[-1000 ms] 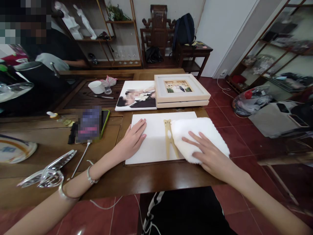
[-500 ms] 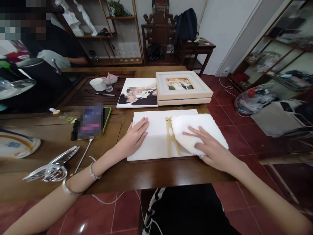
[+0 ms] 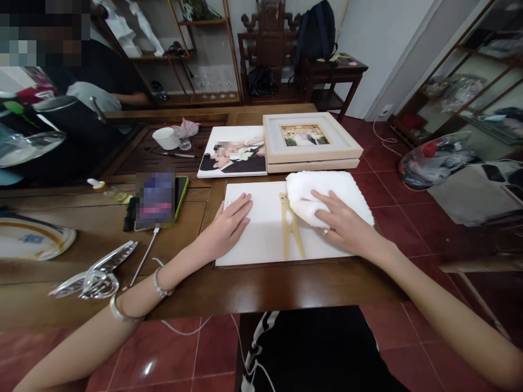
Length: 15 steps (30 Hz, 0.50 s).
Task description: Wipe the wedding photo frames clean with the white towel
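Head view: we look across a room floored in red tiles [image 3: 143,354], where a dark wooden table [image 3: 286,288] stands, its polished front edge catching light. Beyond it are a carved chair [image 3: 272,46], a side table [image 3: 347,69] and a dark backpack [image 3: 316,32]. Toward our table's far side lie 2 stacked pale frames [image 3: 343,128], beside a photo panel [image 3: 241,163]. Nearer us, a flat white board [image 3: 263,234] bears a fluffy white cloth [image 3: 347,193] on its right part. The right hand [image 3: 345,223] spreads over the cloth; we cannot tell whether its grip pinches it. The left hand [image 3: 229,226] lies flat on the board's left side, grip released. Between both hands, we see a beige forked shape [image 3: 286,231] on the board.
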Tool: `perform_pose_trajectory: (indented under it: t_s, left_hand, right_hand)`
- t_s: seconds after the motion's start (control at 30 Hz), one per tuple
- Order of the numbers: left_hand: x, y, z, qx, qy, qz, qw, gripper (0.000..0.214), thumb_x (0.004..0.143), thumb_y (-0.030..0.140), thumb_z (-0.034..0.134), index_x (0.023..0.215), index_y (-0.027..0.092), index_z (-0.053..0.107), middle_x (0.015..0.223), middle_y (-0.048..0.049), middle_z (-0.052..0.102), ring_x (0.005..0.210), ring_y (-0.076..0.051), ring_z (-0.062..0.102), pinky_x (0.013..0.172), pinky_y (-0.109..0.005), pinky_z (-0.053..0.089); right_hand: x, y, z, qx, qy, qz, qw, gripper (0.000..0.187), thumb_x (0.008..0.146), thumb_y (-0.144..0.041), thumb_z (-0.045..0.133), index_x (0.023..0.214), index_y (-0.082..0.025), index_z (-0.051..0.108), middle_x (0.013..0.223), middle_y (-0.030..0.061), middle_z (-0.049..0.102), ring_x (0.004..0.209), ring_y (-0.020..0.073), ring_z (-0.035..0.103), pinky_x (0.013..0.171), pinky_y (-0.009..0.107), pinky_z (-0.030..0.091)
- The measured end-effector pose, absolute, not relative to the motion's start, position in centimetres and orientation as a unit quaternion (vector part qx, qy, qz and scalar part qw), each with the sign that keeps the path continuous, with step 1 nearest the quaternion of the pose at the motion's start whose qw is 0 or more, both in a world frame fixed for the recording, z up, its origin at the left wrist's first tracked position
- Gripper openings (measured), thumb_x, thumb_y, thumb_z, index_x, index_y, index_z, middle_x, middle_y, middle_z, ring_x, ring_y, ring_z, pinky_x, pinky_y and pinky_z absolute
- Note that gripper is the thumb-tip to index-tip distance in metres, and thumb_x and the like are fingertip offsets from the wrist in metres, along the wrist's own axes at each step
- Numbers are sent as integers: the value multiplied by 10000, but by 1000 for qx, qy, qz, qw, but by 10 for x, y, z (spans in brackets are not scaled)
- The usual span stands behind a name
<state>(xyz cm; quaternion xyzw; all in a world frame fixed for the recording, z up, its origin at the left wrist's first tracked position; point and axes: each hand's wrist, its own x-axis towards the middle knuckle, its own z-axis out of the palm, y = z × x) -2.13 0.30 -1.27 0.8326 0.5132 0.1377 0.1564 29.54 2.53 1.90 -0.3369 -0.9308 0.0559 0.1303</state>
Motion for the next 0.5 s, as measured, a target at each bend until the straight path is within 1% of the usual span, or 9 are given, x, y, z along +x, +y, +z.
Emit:
perform_pose_trajectory:
  t_s: [0.1, 0.2, 0.27, 0.37, 0.43, 0.5]
  left_hand:
    - [-22, 3, -13, 834, 510, 142, 156, 486, 1012, 312, 271, 1455, 144, 375, 1574, -135, 312, 1479, -261, 220, 1163, -589, 202]
    - [-21, 3, -13, 833, 510, 144, 157, 484, 1011, 314, 273, 1455, 151, 378, 1573, -137, 314, 1477, -271, 225, 1158, -596, 204]
    - [-21, 3, -13, 833, 511, 143, 157, 483, 1012, 315, 271, 1456, 157, 376, 1572, -136, 315, 1477, -274, 224, 1156, -600, 205]
    - [-21, 3, -13, 833, 510, 145, 157, 480, 1011, 319, 272, 1457, 175, 376, 1570, -132, 323, 1474, -282, 231, 1151, -608, 207]
    - [-21, 3, -13, 833, 510, 146, 158, 480, 1011, 320, 272, 1459, 183, 374, 1569, -131, 325, 1472, -286, 236, 1150, -611, 207]
    - [-21, 3, -13, 832, 511, 147, 162, 482, 1011, 319, 272, 1464, 184, 368, 1569, -132, 325, 1473, -282, 235, 1154, -605, 205]
  right_hand:
    - [301, -9, 24, -318, -937, 71, 123, 274, 747, 6, 463, 888, -161, 628, 1442, 175, 503, 1421, 363, 310, 1117, 670, 290]
    - [307, -44, 33, -316, -939, 88, 106, 343, 681, 46, 429, 841, -177, 634, 1462, 118, 495, 1438, 335, 281, 1132, 662, 279]
    - [311, -62, 41, -313, -940, 99, 96, 365, 654, 50, 417, 821, -192, 634, 1464, 85, 497, 1440, 309, 285, 1147, 630, 288]
    - [317, -75, 49, -305, -940, 119, 94, 389, 621, 33, 425, 829, -220, 633, 1463, 43, 501, 1441, 257, 295, 1180, 543, 293]
    - [320, -70, 52, -302, -939, 132, 97, 400, 612, 29, 429, 842, -227, 634, 1454, 37, 513, 1439, 231, 303, 1189, 497, 296]
    - [320, -55, 50, -306, -937, 140, 95, 382, 632, 26, 436, 851, -216, 632, 1453, 63, 514, 1437, 233, 311, 1184, 494, 300]
